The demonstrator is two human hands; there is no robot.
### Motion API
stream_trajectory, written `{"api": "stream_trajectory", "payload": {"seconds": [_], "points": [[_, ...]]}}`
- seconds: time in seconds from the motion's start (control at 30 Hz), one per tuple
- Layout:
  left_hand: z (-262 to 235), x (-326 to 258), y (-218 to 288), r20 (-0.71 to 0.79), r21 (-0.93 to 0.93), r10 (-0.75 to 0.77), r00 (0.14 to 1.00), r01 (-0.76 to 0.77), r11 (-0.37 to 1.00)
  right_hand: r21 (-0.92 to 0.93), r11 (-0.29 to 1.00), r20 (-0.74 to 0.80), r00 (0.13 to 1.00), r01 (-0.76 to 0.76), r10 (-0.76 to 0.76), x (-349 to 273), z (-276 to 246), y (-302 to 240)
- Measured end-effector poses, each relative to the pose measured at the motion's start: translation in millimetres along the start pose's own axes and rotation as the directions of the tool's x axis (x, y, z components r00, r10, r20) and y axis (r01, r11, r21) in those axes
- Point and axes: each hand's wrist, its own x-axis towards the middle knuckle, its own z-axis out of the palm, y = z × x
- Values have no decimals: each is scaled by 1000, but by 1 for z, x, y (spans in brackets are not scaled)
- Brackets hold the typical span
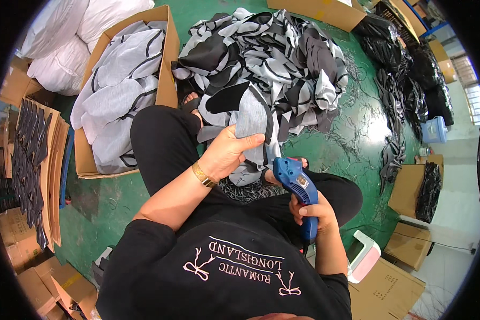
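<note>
Left hand (226,154) had its grip closed on one grey fabric piece (252,120), thumb on top, held above the lap, just before the heap of cut pieces (266,58) on the green floor (357,128). Right hand (313,210) gripped one blue handheld trimmer (300,186), its nose just below the piece's lower edge.

Judgement: the piece wanted holding taut, the thumb kept back from the tool's nose, and the edge fed squarely.

Count: one open cardboard box (168,58) of grey pieces at left; one heap; one trimmer; one piece in hand.
</note>
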Motion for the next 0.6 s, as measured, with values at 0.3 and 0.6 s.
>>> {"api": "stream_trajectory", "payload": {"seconds": [0.3,0.6], "points": [[0,-3,-2,25,-23,6,1000,-5,1000,-8,1000,15,1000,2,-2,3,0,2],[0,-4,-4,62,-42,-37,997,40,998,-69,998,-31,999,6,-8,0,-3,4]]}}
